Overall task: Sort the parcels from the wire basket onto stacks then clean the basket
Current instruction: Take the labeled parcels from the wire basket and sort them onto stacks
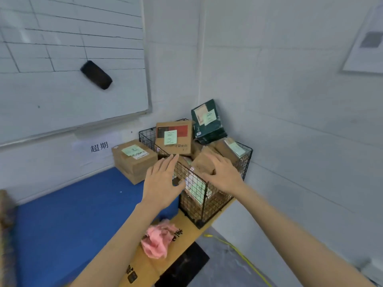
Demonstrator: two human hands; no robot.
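Note:
A black wire basket (199, 206) stands in the room's corner, heaped with brown cardboard parcels. A flat brown parcel (174, 137) with a red panel and green note leans upright in it, and a dark green parcel (208, 121) rests against the wall at the back. A small brown parcel (204, 162) lies near the basket's front. My right hand (222, 172) rests on it with fingers curving over it. My left hand (161, 181) hovers open over the basket's left rim. One brown parcel (134, 160) with a green note sits on the blue mat left of the basket.
A blue mat (72, 220) covers the floor at left. A pink cloth (158, 241) lies on a flattened cardboard sheet (186, 233) before the basket. A whiteboard (62, 59) with a black eraser (96, 77) hangs on the left wall. A yellow cable (242, 255) runs across the grey floor.

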